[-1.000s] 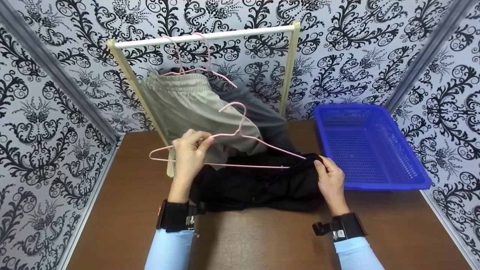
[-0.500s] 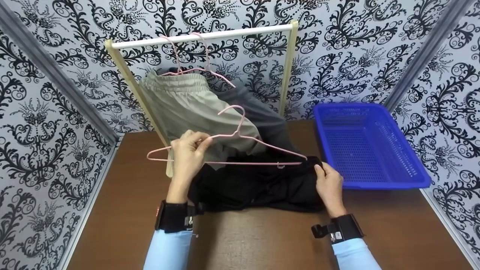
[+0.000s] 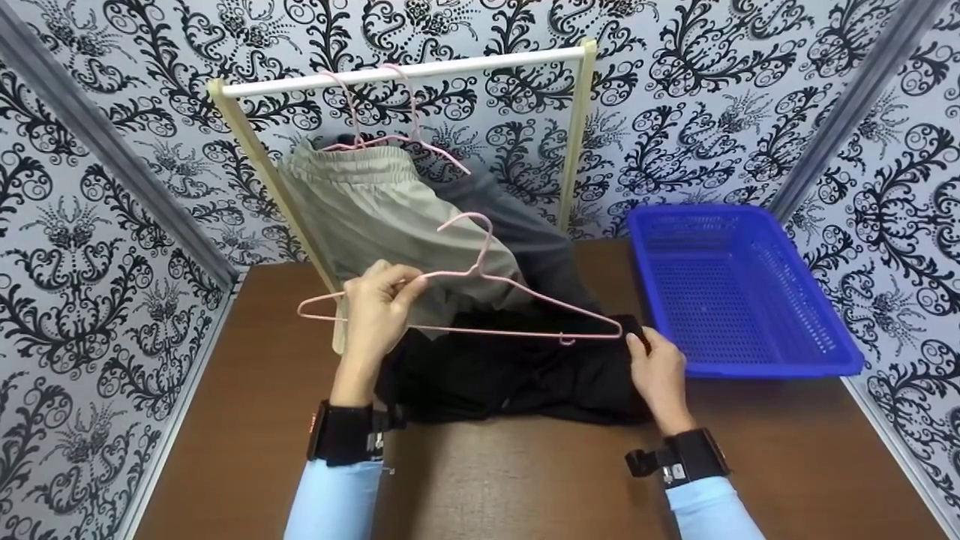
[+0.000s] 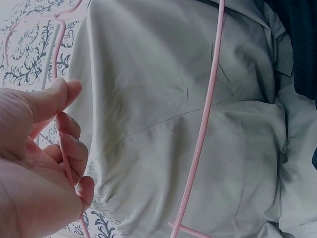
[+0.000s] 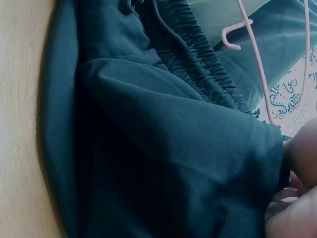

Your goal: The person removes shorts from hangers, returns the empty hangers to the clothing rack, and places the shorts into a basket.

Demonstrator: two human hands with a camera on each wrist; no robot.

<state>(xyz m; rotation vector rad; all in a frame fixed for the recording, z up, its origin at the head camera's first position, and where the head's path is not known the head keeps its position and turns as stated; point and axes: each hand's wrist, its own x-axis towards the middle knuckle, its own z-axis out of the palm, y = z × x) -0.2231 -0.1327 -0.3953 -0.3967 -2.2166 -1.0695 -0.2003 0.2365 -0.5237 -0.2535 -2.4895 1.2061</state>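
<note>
My left hand point(image 3: 379, 311) pinches the left shoulder of a pink hanger point(image 3: 540, 298), which I hold up over a pair of black pants point(image 3: 517, 375). In the left wrist view its rod runs through the curled fingers point(image 4: 74, 148). At its right end, the hanger's tip lies over the corner of the pants' waistband. My right hand point(image 3: 660, 367) grips that corner between thumb and fingers. In the right wrist view the gathered elastic waistband point(image 5: 198, 59) shows, with the hanger's small hook near it. The pants lie folded and rumpled on the brown table point(image 3: 495, 472).
Behind the hanger stands a rack with a white rail point(image 3: 480, 66). Beige pants point(image 3: 360, 187) and dark grey pants point(image 3: 525, 225) hang from it on pink hangers. A blue plastic basket point(image 3: 712, 367) stands to the right. Patterned walls close in the sides and back.
The hanger's right end, hidden in the black waistband a second ago, has come out and now shows whole in front of it. Both hands keep their grips and have barely moved.
</note>
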